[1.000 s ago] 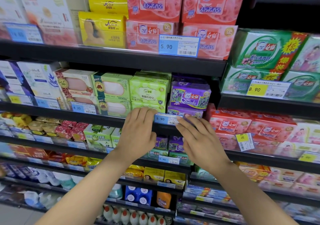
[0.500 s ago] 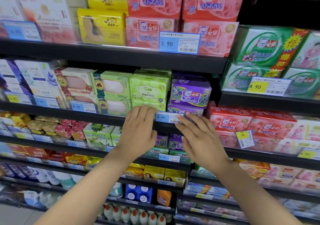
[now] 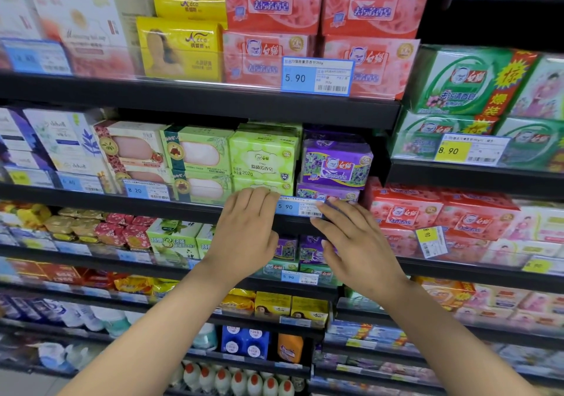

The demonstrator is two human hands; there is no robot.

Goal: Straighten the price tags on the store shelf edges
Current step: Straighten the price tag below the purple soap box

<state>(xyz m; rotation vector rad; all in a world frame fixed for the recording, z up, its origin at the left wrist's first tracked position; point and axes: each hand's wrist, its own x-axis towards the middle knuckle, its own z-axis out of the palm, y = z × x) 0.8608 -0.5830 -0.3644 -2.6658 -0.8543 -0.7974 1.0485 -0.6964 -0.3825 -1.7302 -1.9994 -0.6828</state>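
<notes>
You are fixing the 5.90 price tag (image 3: 300, 207), left hand (image 3: 247, 231) and right hand (image 3: 354, 238) spread flat beside it; next, nudge it level.

Two bare hands (image 3: 244, 230); four pink cat-brand soap packs (image 3: 271, 1) on the top shelf (image 3: 183, 96); perhaps eight legible paper price tags (image 3: 317, 76).

We read "5.90" on the blue price tag (image 3: 300, 207) at the middle shelf edge. A larger blue tag (image 3: 317, 76) on the shelf above also says "5.90" and "202g". The yellow tag (image 3: 471, 150) to the right shows "8.90", a small blue tag (image 3: 146, 189) on the left "8.20". The green soap box (image 3: 263, 159) reads "202g". The yellow boxes (image 3: 183, 47) carry "Nice".
</notes>
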